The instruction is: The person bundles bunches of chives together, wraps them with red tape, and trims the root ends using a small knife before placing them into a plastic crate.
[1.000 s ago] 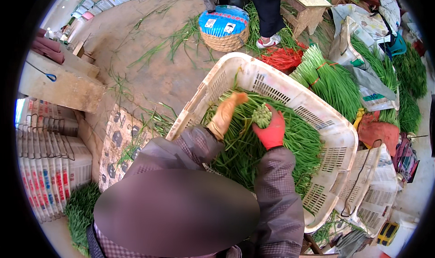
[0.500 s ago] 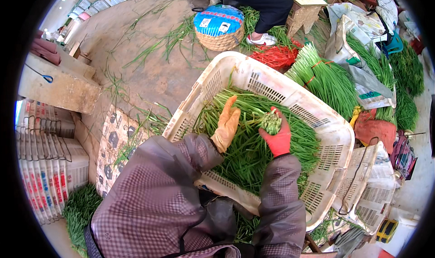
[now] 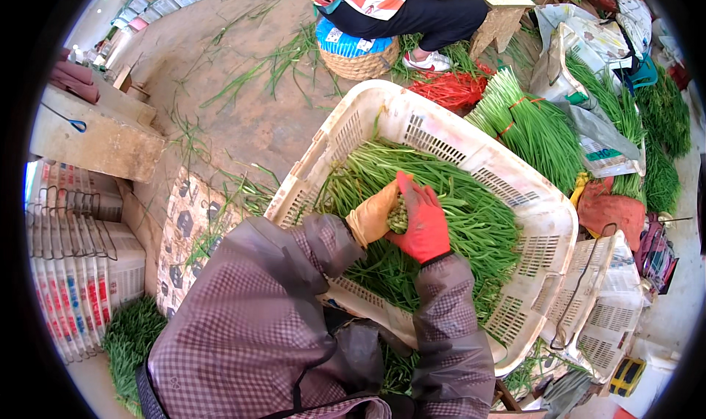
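Note:
Both my hands are together over a white plastic crate (image 3: 540, 261) holding a mass of long green chives (image 3: 471, 220). A small bunch of chives (image 3: 398, 219) is between my palms, its pale stem ends facing up. My left hand (image 3: 373, 213), in a tan-yellow glove, wraps the bunch from the left. From the other side my right hand (image 3: 423, 226), in a red glove, closes on it with fingers pressed together and pointing up. The lower part of the bunch is hidden by the gloves and the leaves below.
Beyond the crate, a person (image 3: 434, 18) sits on a woven basket (image 3: 358, 61) with a blue cover. Red ties (image 3: 450, 91) lie beside tied chives (image 3: 533, 128) at the right. Stacked white crates (image 3: 81, 272) stand at left; loose leaves litter the floor (image 3: 243, 125).
My left hand has moved right and closed around the bunch, while my right hand has shifted left to meet it. The person opposite has lowered onto the basket.

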Demonstrator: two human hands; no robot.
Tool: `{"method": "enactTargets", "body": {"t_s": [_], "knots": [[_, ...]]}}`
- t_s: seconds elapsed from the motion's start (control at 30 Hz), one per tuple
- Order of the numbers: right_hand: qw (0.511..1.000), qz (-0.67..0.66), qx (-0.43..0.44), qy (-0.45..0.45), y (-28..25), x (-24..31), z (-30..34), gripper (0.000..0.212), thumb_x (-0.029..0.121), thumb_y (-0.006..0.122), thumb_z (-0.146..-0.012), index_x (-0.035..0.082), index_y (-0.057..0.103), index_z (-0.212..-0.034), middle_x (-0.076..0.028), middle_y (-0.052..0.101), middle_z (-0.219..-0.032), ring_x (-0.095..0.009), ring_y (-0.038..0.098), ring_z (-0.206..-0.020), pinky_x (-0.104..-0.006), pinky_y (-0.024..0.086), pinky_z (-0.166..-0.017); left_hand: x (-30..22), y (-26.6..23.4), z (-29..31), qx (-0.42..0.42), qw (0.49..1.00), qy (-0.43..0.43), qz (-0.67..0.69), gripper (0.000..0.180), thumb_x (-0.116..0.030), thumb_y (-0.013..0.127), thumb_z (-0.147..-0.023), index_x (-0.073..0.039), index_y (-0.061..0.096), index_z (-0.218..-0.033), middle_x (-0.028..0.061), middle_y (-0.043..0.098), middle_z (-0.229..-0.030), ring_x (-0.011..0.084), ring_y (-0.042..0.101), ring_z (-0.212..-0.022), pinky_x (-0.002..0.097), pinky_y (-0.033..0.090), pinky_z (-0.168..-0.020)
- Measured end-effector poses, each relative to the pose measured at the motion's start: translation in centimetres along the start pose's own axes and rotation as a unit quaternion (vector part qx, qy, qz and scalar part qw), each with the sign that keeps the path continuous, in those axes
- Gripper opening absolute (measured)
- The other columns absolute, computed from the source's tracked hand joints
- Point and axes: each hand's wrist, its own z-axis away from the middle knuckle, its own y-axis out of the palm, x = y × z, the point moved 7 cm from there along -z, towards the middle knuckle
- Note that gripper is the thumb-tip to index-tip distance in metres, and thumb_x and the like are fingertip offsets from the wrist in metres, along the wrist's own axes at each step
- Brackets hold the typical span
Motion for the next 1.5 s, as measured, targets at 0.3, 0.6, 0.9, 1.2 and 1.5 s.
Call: {"method": "enactTargets", "body": {"t_s": [0.3, 0.6, 0.9, 1.2, 1.5], "knots": [[0.988, -0.122, -0.058, 0.077, -1.0, -4.2, 4.4, 0.06, 0.006, 0.074, -0.061, 0.012, 0.059, -0.119, -0.013, 0.065, -0.098, -0.028, 0.063, -0.091, -0.0378, 0.052, -0.082, 10.3, -5.6, -3.2, -0.127, 0.957, -0.156, 0.209, 0.078, -0.041, 0.057, -0.094, -0.005, 0.017, -0.151, 0.0117, 0.031, -0.151, 0.0264, 0.044, -0.128, 0.0381, 0.032, -0.108], [0.855, -0.371, -0.331, 0.148, -14.1, -9.9, 12.0, 0.06, -0.008, 0.073, -0.067, 0.004, 0.056, -0.124, -0.005, 0.064, -0.099, -0.014, 0.06, -0.093, -0.0284, 0.049, -0.085, 12.4, -6.2, -2.5, -0.07, 0.962, -0.265, -0.021, 0.045, -0.01, 0.056, -0.089, -0.006, 0.052, -0.134, 0.0131, 0.03, -0.152, 0.0288, 0.033, -0.138, 0.0342, 0.031, -0.11], [0.902, -0.323, -0.238, 0.158, -10.5, -8.7, 10.3, 0.055, -0.008, 0.072, -0.069, 0.004, 0.057, -0.12, -0.004, 0.063, -0.097, -0.011, 0.059, -0.09, -0.0256, 0.049, -0.081, 0.2, 1.0, -2.0, 0.188, 0.953, -0.093, -0.218, 0.053, -0.008, 0.064, -0.085, -0.021, 0.054, -0.135, 0.0141, 0.022, -0.156, 0.0342, 0.025, -0.142, 0.0452, 0.032, -0.109], [0.971, -0.2, -0.113, 0.071, -5.1, -5.1, 5.6, 0.055, 0.002, 0.073, -0.065, 0.01, 0.06, -0.119, -0.01, 0.068, -0.096, -0.027, 0.066, -0.088, -0.0346, 0.052, -0.081, 3.9, 7.0, -0.7, 0.086, 0.992, -0.089, 0.028, 0.032, -0.009, 0.041, -0.102, -0.001, 0.05, -0.132, 0.0079, 0.052, -0.133, 0.0161, 0.049, -0.12, 0.0268, 0.038, -0.105], [0.988, -0.125, -0.089, -0.028, -4.0, -2.3, 5.4, 0.051, 0.003, 0.073, -0.065, 0.012, 0.065, -0.114, -0.009, 0.068, -0.095, -0.026, 0.066, -0.088, -0.0377, 0.052, -0.083, 6.2, 9.1, 0.3, 0.052, 0.888, -0.209, 0.408, 0.039, -0.007, 0.046, -0.096, -0.004, 0.045, -0.135, 0.014, 0.057, -0.127, 0.0231, 0.053, -0.117, 0.0305, 0.042, -0.1]]}}
